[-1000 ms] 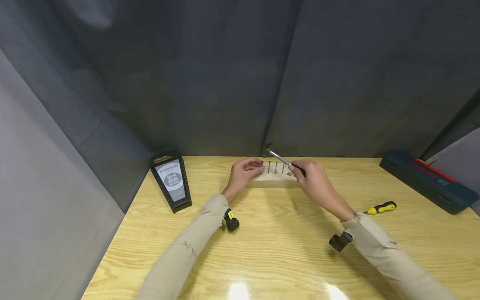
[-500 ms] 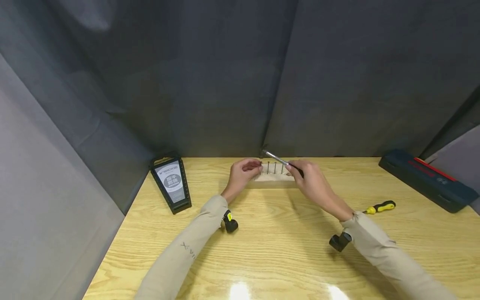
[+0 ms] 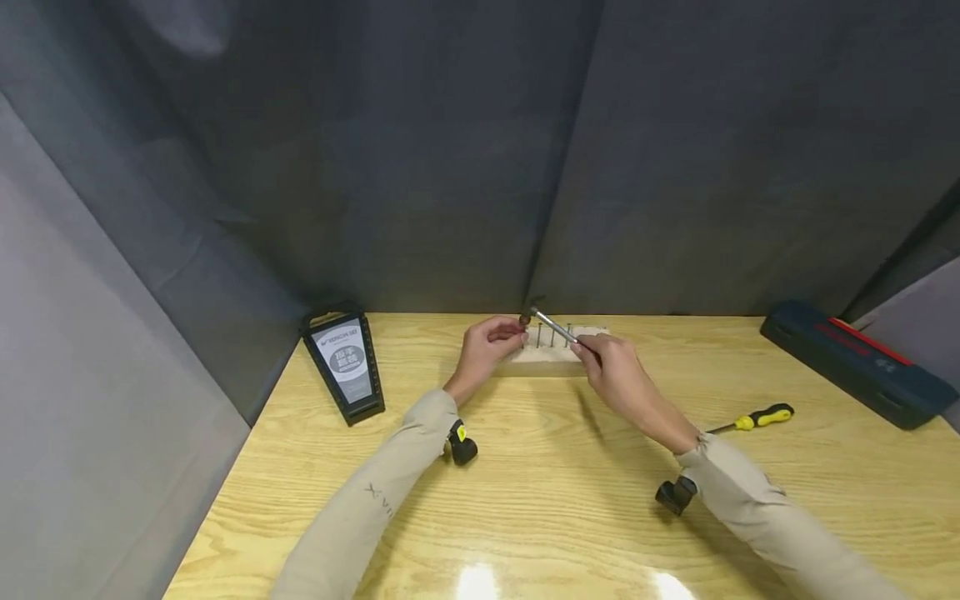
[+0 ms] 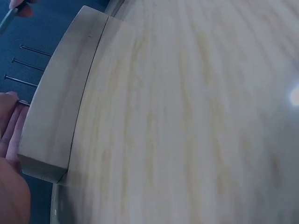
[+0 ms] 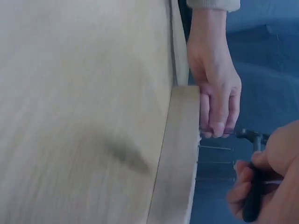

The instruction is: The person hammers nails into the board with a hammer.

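Observation:
A pale wooden block (image 3: 546,367) lies near the table's far edge, with several nails (image 4: 21,80) standing upright in a row along its top. My left hand (image 3: 483,350) pinches the leftmost nail (image 4: 23,103) between thumb and fingers, beside the block's left end. My right hand (image 3: 622,375) grips a small hammer (image 3: 557,326) by its dark handle. The hammer's head is at the top of the pinched nail; in the right wrist view the hammer head (image 5: 247,135) meets the nail's end. Fingers hide part of that nail.
A yellow and black screwdriver (image 3: 761,417) lies right of my right wrist. At the right edge sits a dark blue case (image 3: 855,362) with a red strip. A black wrench-set holder (image 3: 345,364) lies on the left. Dark cloth (image 3: 450,167) hangs behind the table (image 3: 555,500).
The hammer head has come down from above onto the pinched nail. My right hand has dropped slightly along with its wrist, while my left hand keeps its place.

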The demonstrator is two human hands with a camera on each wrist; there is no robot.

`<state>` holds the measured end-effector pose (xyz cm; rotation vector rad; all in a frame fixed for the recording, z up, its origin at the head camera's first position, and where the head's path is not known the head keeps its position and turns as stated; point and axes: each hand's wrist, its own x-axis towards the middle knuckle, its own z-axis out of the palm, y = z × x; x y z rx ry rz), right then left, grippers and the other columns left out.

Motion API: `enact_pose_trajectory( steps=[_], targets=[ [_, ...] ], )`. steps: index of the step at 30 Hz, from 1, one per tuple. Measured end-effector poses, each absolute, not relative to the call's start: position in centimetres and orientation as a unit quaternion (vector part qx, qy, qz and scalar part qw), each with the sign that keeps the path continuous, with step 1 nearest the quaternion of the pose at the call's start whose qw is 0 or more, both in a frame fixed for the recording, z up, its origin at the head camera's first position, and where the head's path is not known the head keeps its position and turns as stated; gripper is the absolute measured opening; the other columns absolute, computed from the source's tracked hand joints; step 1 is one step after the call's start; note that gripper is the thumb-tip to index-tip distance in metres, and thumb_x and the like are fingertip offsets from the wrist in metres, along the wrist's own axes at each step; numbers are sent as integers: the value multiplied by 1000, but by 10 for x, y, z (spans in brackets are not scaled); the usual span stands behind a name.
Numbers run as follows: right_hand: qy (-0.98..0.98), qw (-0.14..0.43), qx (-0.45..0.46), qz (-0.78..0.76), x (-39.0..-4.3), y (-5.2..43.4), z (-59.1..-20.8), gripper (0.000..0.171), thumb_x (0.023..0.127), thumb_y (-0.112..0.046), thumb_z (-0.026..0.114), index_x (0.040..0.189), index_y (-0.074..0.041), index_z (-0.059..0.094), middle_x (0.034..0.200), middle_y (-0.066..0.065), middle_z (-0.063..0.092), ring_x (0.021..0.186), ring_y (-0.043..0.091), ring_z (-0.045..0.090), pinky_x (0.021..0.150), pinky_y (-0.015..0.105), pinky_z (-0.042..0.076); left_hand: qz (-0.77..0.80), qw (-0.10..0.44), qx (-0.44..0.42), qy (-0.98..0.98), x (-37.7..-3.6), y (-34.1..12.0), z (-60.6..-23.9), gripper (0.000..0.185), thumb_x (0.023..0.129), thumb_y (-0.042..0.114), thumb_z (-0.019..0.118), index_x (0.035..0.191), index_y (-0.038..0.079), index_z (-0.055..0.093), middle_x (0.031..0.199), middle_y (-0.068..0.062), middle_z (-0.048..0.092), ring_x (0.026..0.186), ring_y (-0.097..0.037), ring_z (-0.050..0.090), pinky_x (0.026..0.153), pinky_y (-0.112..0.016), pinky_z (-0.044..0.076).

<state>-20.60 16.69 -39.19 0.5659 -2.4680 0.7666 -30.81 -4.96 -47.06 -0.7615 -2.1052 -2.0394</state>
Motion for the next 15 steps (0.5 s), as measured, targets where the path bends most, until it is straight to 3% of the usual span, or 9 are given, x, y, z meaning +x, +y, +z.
enact_pose_trajectory(
  steps=[5, 9, 12, 15],
  targets=[
    [-909, 211, 178, 311, -206, 177, -386, 20, 108, -6, 58, 104, 7, 73, 81, 14, 64, 59, 16, 44, 50, 27, 36, -664, 61, -251, -701, -310, -48, -471, 19, 95, 2, 77, 113, -3, 74, 111, -22, 76, 101, -35, 75, 88, -25, 61],
    [-870, 179, 130, 440, -208, 185, -378, 26, 108, -13, 60, 115, 9, 71, 84, 8, 67, 63, 10, 55, 52, 21, 44, -666, 61, -249, -701, -311, -48, -472, 18, 95, 1, 76, 112, -3, 74, 110, -22, 76, 101, -38, 74, 87, -25, 62],
    [-770, 184, 80, 606, -208, 186, -374, 26, 106, -14, 64, 117, 9, 69, 88, 2, 72, 73, 7, 66, 64, 17, 56, -664, 57, -251, -702, -310, -48, -471, 19, 95, 1, 76, 113, -3, 74, 110, -22, 76, 101, -37, 75, 87, -25, 62],
    [-671, 201, 81, 709, -208, 191, -368, 24, 103, -11, 69, 114, 9, 66, 93, 3, 76, 84, 11, 74, 80, 22, 62, -659, 57, -255, -706, -310, -50, -470, 20, 95, 2, 77, 113, -4, 74, 110, -22, 76, 100, -35, 75, 87, -26, 62]
  ],
)
